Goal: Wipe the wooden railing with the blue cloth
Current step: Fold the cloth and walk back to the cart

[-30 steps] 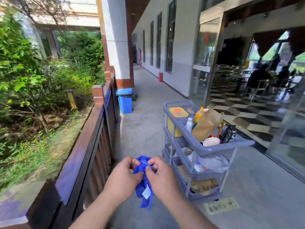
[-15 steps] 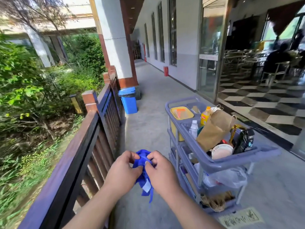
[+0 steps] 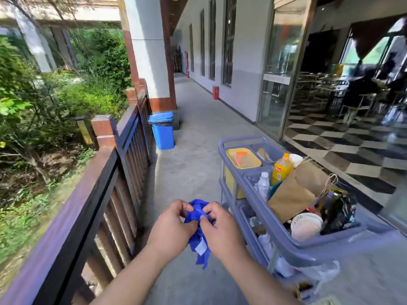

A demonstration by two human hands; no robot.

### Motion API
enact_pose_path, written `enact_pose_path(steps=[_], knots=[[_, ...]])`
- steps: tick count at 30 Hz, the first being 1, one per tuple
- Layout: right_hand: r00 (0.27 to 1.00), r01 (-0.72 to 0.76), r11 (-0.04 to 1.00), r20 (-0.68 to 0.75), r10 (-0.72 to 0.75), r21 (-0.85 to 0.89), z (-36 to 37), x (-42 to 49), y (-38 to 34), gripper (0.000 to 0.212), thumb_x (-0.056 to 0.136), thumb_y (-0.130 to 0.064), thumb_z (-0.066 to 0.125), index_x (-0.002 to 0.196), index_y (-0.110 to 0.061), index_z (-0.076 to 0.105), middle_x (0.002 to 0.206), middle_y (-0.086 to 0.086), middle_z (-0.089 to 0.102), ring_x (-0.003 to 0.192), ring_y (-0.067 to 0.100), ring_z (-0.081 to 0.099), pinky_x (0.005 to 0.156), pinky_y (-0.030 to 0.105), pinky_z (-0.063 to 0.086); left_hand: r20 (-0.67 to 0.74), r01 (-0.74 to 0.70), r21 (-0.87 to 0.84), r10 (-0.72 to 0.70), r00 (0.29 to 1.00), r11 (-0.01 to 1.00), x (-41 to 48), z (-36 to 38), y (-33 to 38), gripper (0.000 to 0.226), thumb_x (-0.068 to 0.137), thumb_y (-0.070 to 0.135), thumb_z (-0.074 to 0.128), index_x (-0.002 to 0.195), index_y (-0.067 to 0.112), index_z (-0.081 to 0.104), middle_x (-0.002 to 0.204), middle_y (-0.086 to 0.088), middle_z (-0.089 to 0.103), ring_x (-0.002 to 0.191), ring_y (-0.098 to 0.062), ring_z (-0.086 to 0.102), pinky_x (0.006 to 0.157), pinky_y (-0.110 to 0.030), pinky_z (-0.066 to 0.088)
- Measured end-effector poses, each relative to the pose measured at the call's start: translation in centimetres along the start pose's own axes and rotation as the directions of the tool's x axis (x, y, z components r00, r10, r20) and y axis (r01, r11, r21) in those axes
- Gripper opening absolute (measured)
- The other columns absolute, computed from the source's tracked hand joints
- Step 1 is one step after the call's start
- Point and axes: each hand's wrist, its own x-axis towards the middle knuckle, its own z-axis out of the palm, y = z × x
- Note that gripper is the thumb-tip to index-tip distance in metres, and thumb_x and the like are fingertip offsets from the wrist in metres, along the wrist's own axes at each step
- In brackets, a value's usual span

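Observation:
A crumpled blue cloth (image 3: 197, 219) with a white tag hangs between my two hands in front of me, low in the view. My left hand (image 3: 171, 227) grips its left side and my right hand (image 3: 220, 228) pinches its top right. The dark wooden railing (image 3: 86, 194) runs along the left, from the near left corner away to a brick-capped post (image 3: 103, 128). Both hands are to the right of the railing and apart from it.
A grey cleaning cart (image 3: 286, 245) stands close on my right, loaded with a yellow tub, bottles, a paper bag and a bowl. A blue bin (image 3: 163, 130) sits by a white pillar (image 3: 152, 51) ahead. The concrete walkway (image 3: 193, 150) runs between railing and cart. Bushes lie beyond the railing.
The view has shifted forward and slightly right, bringing the cart nearer. My hands keep hold of the blue cloth, fingers working it a little.

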Motion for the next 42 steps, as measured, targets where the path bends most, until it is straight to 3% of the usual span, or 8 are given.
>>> enact_pose_path(steps=[6, 10, 14, 19, 23, 28, 37, 42], knots=[[0.997, 0.021, 0.997, -0.070, -0.026, -0.076, 2.7, 7.8, -2.6, 0.008, 0.085, -0.028, 0.059, 0.091, -0.032, 0.056, 0.079, -0.008, 0.062, 0.064, 0.007, 0.055, 0.061, 0.030, 0.045, 0.065, -0.029, -0.072, 0.033, 0.997, 0.997, 8.5, -3.3, -0.7, 0.023, 0.082, 0.012, 0.074, 0.089, 0.030, 0.062, 0.092, 0.005, 0.069, 0.063, -0.025, 0.066, 0.051, -0.029, 0.048], [0.994, 0.001, 0.988, -0.107, -0.018, -0.156, 4.7, 12.0, -4.0, 0.009, 0.087, -0.030, 0.060, 0.091, -0.035, 0.054, 0.084, -0.010, 0.063, 0.066, 0.008, 0.055, 0.062, 0.032, 0.046, 0.103, -0.053, -0.066, 0.060, 0.993, 0.996, 13.6, -5.0, -1.2, 0.023, 0.084, 0.010, 0.071, 0.090, 0.029, 0.061, 0.093, 0.003, 0.069, 0.064, -0.025, 0.067, 0.050, -0.026, 0.046], [0.990, -0.018, 0.982, -0.140, -0.009, -0.189, 6.3, 14.9, -3.6, 0.014, 0.087, -0.027, 0.061, 0.086, -0.038, 0.052, 0.081, -0.009, 0.063, 0.068, 0.006, 0.055, 0.055, 0.021, 0.039, 0.131, -0.052, -0.040, 0.057, 0.990, 0.998, 17.4, -4.8, -2.3, 0.023, 0.083, 0.012, 0.071, 0.090, 0.031, 0.060, 0.092, 0.005, 0.070, 0.068, -0.024, 0.068, 0.057, -0.034, 0.051], [0.988, -0.074, 0.983, -0.145, 0.049, -0.169, 6.9, 18.1, -1.8, 0.015, 0.088, -0.025, 0.060, 0.086, -0.037, 0.052, 0.084, -0.008, 0.063, 0.068, 0.007, 0.055, 0.056, 0.023, 0.038, 0.159, -0.041, -0.023, 0.044, 0.986, 0.999, 21.3, -3.1, -3.0, 0.022, 0.082, 0.011, 0.071, 0.088, 0.029, 0.060, 0.089, 0.006, 0.070, 0.067, -0.022, 0.069, 0.056, -0.033, 0.050], [0.985, -0.088, 0.986, -0.163, 0.065, -0.140, 6.7, 22.2, 0.0, 0.014, 0.088, -0.026, 0.060, 0.086, -0.037, 0.052, 0.084, -0.008, 0.063, 0.067, 0.007, 0.054, 0.057, 0.026, 0.039, 0.165, -0.060, -0.009, 0.061, 0.984, 0.998, 25.4, -1.1, -2.5, 0.022, 0.084, 0.010, 0.070, 0.088, 0.029, 0.060, 0.091, 0.003, 0.069, 0.064, -0.019, 0.066, 0.043, -0.016, 0.040], [0.985, -0.069, 0.993, -0.164, 0.053, -0.092, 5.4, 28.3, 2.6, 0.010, 0.089, -0.025, 0.061, 0.090, -0.033, 0.055, 0.086, -0.011, 0.063, 0.074, 0.005, 0.058, 0.060, 0.024, 0.044, 0.141, -0.063, 0.037, 0.057, 0.988, 0.997, 30.8, 1.8, -1.1, 0.021, 0.084, 0.012, 0.070, 0.089, 0.029, 0.060, 0.092, 0.006, 0.069, 0.071, -0.025, 0.070, 0.059, -0.034, 0.048], [0.996, 0.039, 0.999, -0.085, -0.036, 0.036, 2.4, 40.2, 5.1, 0.012, 0.090, -0.017, 0.062, 0.087, -0.026, 0.055, 0.081, -0.004, 0.061, 0.065, 0.010, 0.052, 0.059, 0.027, 0.041, 0.040, -0.040, 0.159, 0.034, 0.999, 0.986, 41.1, 5.5, 3.2, 0.020, 0.082, 0.018, 0.070, 0.090, 0.032, 0.059, 0.094, 0.011, 0.068, 0.063, -0.012, 0.066, 0.042, -0.014, 0.040], [0.998, 0.017, 0.998, -0.057, -0.014, 0.059, 2.7, 43.9, 8.3, 0.012, 0.090, -0.018, 0.062, 0.089, -0.028, 0.056, 0.083, -0.005, 0.064, 0.065, 0.009, 0.054, 0.059, 0.025, 0.042, 0.029, -0.005, 0.199, -0.001, 1.000, 0.980, 44.6, 8.4, 2.4, 0.021, 0.081, 0.019, 0.071, 0.090, 0.034, 0.058, 0.094, 0.015, 0.068, 0.063, -0.007, 0.066, 0.045, -0.013, 0.039]])
